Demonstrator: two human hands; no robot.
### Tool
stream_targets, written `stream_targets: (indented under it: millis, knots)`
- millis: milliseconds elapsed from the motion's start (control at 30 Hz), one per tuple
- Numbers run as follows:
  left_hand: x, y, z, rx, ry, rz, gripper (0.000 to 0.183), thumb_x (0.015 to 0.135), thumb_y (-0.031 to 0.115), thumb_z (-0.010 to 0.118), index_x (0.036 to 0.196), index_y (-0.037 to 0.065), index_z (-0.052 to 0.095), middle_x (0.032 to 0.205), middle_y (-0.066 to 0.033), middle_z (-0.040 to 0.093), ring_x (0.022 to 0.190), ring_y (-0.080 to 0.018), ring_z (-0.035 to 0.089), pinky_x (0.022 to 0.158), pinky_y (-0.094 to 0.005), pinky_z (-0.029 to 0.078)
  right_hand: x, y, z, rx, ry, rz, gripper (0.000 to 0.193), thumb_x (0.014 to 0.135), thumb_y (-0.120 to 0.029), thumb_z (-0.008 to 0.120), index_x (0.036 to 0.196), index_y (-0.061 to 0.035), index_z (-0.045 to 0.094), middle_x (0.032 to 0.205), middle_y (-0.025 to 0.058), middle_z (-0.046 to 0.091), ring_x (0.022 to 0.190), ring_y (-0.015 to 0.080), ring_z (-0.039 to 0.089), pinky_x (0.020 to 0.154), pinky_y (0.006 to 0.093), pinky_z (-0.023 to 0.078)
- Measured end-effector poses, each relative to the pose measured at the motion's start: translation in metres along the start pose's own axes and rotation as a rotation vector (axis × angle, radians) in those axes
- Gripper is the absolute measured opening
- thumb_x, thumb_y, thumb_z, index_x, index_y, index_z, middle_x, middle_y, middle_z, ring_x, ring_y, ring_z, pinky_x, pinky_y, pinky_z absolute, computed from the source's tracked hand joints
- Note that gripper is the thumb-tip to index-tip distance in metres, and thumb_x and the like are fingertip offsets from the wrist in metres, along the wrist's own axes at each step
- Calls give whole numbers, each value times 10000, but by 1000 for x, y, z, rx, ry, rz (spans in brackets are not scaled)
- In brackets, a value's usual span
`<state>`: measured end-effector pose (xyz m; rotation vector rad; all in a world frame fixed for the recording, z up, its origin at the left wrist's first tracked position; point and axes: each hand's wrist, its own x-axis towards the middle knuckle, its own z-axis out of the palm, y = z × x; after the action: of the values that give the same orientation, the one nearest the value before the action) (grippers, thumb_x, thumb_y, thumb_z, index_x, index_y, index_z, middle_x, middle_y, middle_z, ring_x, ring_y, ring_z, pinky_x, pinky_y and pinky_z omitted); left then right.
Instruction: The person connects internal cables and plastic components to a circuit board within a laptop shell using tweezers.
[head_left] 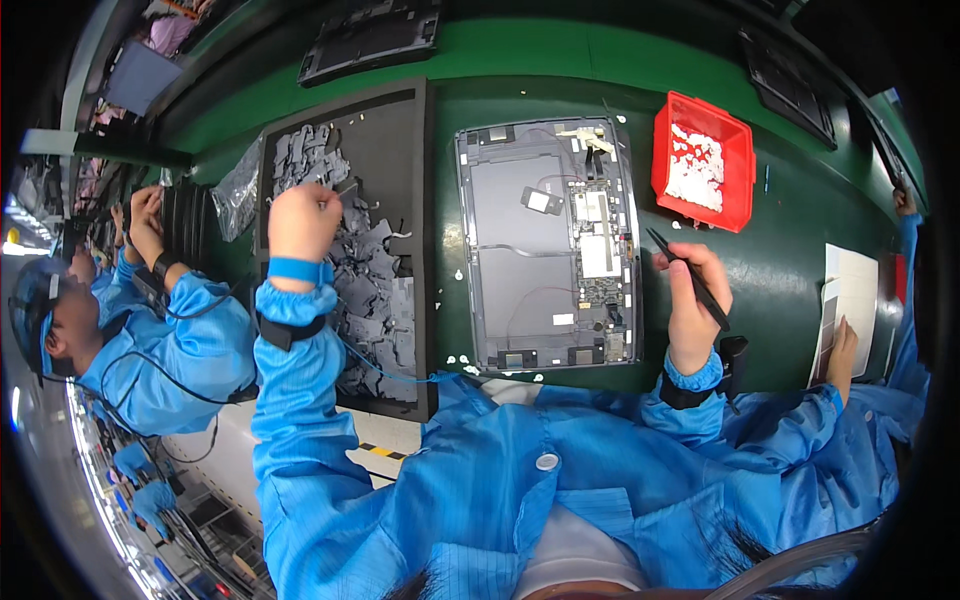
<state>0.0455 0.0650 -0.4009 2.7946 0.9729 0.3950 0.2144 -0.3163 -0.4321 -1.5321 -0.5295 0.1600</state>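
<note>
My left hand (303, 225), a blue strap round its wrist, is over a dark foam tray (424, 250). Its fingers are pinched at the heap of thin grey cut pieces (365, 255) in the tray; whatever lies between the fingertips is too small to make out. A pair of black tweezers (712, 300) is in my right hand (695, 305), tips pointing up and left. Between the hands lies an opened tablet-like device housing (515, 225), with a circuit board (600, 250) along its right side. The tweezer tips are just right of that housing, apart from it.
A red bin (740, 150) holding white scraps stands beyond my right hand. White bits dot the green bench (450, 210). Another device housing (370, 40) lies at the back. Co-workers in blue sit on both sides; one's hand (842, 350) touches a paper sheet (850, 285).
</note>
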Motion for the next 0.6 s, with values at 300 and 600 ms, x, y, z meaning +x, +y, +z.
stream_targets:
  millis: [300,600]
  knots:
    - [0,59,-59,-853,-105,-151,298,877,2,563,1160,-22,474,890,-82,623,725,-172,660,555,-225,517,14,-20,4,33,46,-15,235,849,49,560,1082,33,539,978,86,594,888,129,593,801,253,467]
    - [23,184,9,-658,-95,491,127,746,-60,655,849,5,617,854,-78,567,818,-184,608,706,-278,513,40,6,26,11,139,-90,230,795,-4,655,1010,19,577,831,45,621,738,82,571,647,233,465]
